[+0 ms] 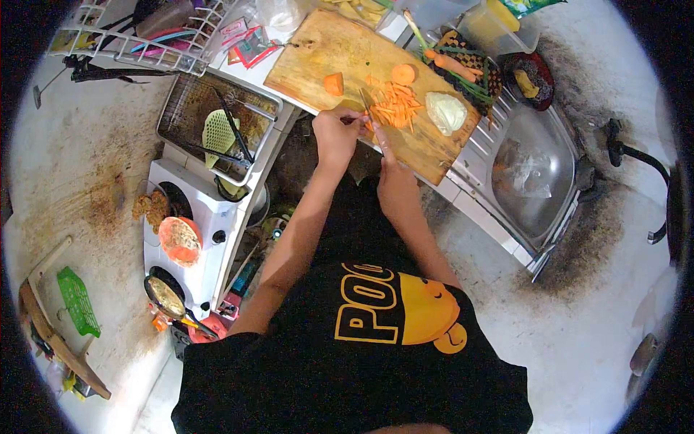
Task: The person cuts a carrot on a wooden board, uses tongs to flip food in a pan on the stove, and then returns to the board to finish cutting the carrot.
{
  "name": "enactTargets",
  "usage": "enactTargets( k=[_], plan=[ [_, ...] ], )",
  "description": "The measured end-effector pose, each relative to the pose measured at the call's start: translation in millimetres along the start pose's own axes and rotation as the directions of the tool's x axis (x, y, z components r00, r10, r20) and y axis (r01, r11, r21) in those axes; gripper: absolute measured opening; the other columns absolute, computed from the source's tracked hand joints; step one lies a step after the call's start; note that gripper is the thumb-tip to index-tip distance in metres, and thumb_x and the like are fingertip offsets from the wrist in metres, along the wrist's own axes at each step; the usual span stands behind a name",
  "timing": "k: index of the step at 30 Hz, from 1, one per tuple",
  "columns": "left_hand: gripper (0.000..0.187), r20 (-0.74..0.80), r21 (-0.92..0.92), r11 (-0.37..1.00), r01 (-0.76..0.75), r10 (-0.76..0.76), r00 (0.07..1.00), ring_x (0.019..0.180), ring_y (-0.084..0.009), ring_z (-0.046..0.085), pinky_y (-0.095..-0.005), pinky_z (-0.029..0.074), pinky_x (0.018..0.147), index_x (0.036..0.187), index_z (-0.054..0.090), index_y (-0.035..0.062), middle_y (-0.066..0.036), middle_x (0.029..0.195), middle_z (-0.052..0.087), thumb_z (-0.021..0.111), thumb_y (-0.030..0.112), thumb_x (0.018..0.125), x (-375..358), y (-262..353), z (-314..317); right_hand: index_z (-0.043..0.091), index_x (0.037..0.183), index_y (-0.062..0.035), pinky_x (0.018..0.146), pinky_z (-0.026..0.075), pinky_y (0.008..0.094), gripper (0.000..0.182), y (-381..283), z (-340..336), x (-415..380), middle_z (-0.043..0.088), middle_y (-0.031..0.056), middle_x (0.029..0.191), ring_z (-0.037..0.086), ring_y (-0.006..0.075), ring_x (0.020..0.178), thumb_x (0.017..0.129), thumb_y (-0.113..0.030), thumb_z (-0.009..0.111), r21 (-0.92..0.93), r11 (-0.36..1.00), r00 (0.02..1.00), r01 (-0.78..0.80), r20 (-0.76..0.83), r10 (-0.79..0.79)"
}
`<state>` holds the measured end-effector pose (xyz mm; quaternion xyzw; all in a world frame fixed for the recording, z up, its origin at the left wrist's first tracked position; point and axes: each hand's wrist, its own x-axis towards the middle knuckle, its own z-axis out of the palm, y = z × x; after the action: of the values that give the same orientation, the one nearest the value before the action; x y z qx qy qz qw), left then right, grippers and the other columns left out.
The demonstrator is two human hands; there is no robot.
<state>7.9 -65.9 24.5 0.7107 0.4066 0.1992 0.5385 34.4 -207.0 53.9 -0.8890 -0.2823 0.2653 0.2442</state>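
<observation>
Board [318, 54], bare left edge, carrot [369, 126] in left hand [337, 134], knife [365, 100] in right [394, 175]

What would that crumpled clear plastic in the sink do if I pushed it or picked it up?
The clear plastic looks thin, see-through and creased, so it would probably be floppy and fold instead of holding its shape. It also seems likely to feel light for its spread. The sink looks like smooth metal, so a push might slide or bunch it.
</observation>
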Motion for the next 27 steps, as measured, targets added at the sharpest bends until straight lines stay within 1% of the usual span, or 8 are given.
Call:
enactTargets(
  k=[1,3,7,9,15,18,23,27],
  plan=[
    [0.007,0.012,0.033,0.999,-0.018,0.018,1.000,0.057,-0.0177,0.067,-0.0284,0.052,0.056,0.081,0.073,-0.0012,-0.014,0.071,0.070,0.075,0.002,0.074,2,-2,0,0.022,0.149,-0.0335,0.072,0.051,0.0546,0.076,-1,1,3,0.064,0.0301,0.094,0.065,0.0447,0.080,0.087,0.002,0.046,-0.002,1.000,1.000,-0.002,-0.001,0.002],
    [0.007,0.018,0.064,0.997,-0.043,0.042,0.999,0.057,-0.0179,0.067,-0.0282,0.052,0.056,0.080,0.073,-0.0015,-0.014,0.071,0.070,0.075,0.002,0.074,4,-4,1,0.027,0.148,-0.0291,0.086,0.048,0.0505,0.068,-3,2,13,0.057,0.0319,0.117,0.057,0.0474,0.104,0.091,0.003,0.043,0.072,0.994,0.996,0.082,-0.046,-0.079],
    [0.008,0.035,0.052,0.998,-0.024,0.022,0.999,0.059,-0.0179,0.068,-0.0276,0.053,0.056,0.081,0.073,-0.0024,-0.014,0.071,0.070,0.075,0.001,0.073,3,-2,-1,0.029,0.148,-0.0332,0.071,0.050,0.0529,0.066,3,11,24,0.063,0.0303,0.087,0.064,0.0447,0.079,0.090,-0.003,0.042,0.104,0.991,0.993,0.080,-0.093,-0.070],
    [0.008,0.029,0.034,0.999,-0.033,0.032,0.999,0.060,-0.0174,0.069,-0.0273,0.054,0.056,0.081,0.073,-0.0029,-0.014,0.071,0.070,0.074,0.001,0.074,2,-5,0,0.032,0.147,-0.0314,0.073,0.050,0.0519,0.065,3,4,26,0.062,0.0319,0.095,0.063,0.0460,0.080,0.091,-0.001,0.042,0.270,0.958,0.994,0.098,-0.064,-0.084],
    [0.008,0.099,-0.060,0.997,0.048,-0.042,0.994,0.061,-0.0153,0.069,-0.0263,0.054,0.057,0.084,0.073,-0.0043,-0.012,0.071,0.071,0.071,0.000,0.078,4,-9,-1,0.031,0.148,-0.0289,0.089,0.047,0.0503,0.064,6,14,18,0.057,0.0305,0.118,0.058,0.0454,0.104,0.091,0.000,0.040,0.155,0.932,0.918,0.329,-0.286,-0.277],
    [0.008,0.100,-0.077,0.997,0.022,-0.014,0.995,0.061,-0.0158,0.069,-0.0271,0.054,0.057,0.083,0.073,-0.0034,-0.012,0.071,0.071,0.072,0.002,0.078,6,-13,-2,0.031,0.147,-0.0293,0.093,0.045,0.0494,0.066,-2,11,12,0.055,0.0279,0.123,0.054,0.0456,0.113,0.089,0.001,0.039,0.144,0.980,0.981,0.141,-0.153,-0.118],
    [0.007,0.072,0.154,0.986,-0.066,0.056,0.996,0.060,-0.0189,0.069,-0.0277,0.054,0.056,0.080,0.074,-0.0012,-0.016,0.068,0.069,0.073,0.002,0.074,11,-11,-4,0.033,0.147,-0.0296,0.090,0.047,0.0506,0.070,-4,24,25,0.058,0.0287,0.118,0.058,0.0466,0.103,0.086,0.003,0.041,0.139,0.983,0.977,0.124,-0.192,-0.096],
    [0.006,0.092,0.019,0.998,-0.066,0.064,0.994,0.059,-0.0184,0.069,-0.0273,0.053,0.056,0.079,0.073,-0.0020,-0.014,0.067,0.070,0.070,-0.003,0.074,9,-13,-4,0.031,0.148,-0.0303,0.081,0.049,0.0517,0.070,9,27,36,0.059,0.0305,0.112,0.062,0.0464,0.091,0.086,0.001,0.043,0.314,0.910,0.953,0.269,-0.224,-0.204]
  ],
)
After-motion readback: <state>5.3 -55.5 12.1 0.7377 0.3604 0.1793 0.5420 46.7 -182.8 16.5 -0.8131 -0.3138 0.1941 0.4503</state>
